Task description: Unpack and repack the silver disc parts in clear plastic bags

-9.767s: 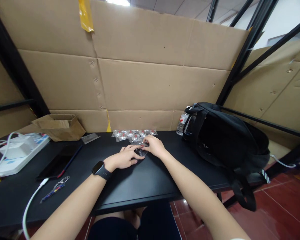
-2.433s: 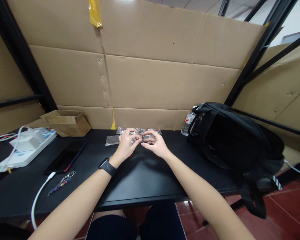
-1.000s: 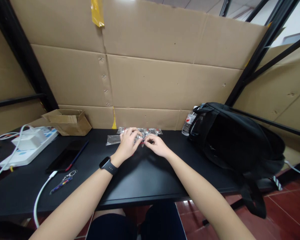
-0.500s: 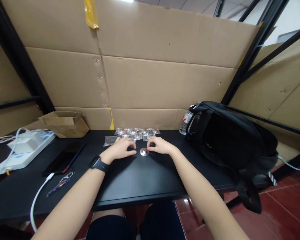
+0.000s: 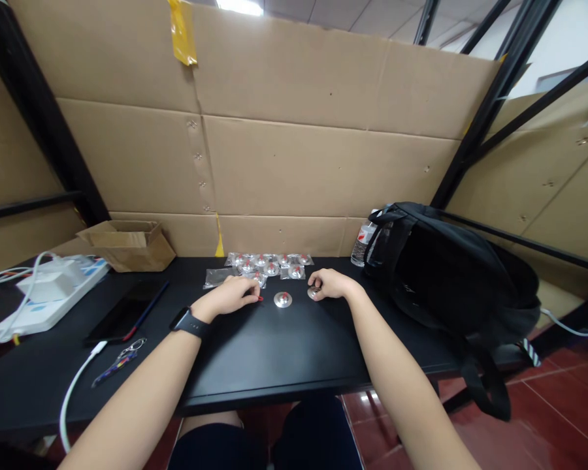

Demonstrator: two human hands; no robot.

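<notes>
A small domed silver disc with a red middle, which looks like a finger cymbal, lies on the black table between my hands. My right hand is closed on the rim of a second silver finger cymbal, partly covered by the fingers. My left hand is pinched, with a small red piece showing at its fingertips; whether more is under the fingers is hidden. Behind the hands, several more cymbals in clear plastic bags lie in rows. A flat clear bag is beside my left hand.
To the left are a phone, a keychain, a white power strip and an open cardboard box. A water bottle and a black backpack stand right. Cardboard panels close off the back.
My right hand has moved right, off the middle cymbal, and now has another one at its fingers. My left hand has drawn slightly left and pinched, a red piece now showing.
</notes>
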